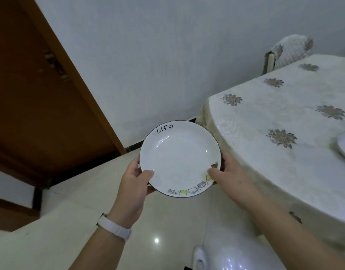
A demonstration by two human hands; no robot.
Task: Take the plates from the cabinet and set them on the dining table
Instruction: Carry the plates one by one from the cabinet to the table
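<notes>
While both thumbs are pressing its rim, I'm holding the white plate [179,158] (marked "Life") between left hand [135,177] and right hand [229,172], fingers curled underneath, beside the dining table [265,117].

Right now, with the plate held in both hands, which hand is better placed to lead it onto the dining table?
Probably the right hand. It grips the plate on the side nearest the dining table, which lies to the right. The left hand holds the far side, away from the table.
</notes>
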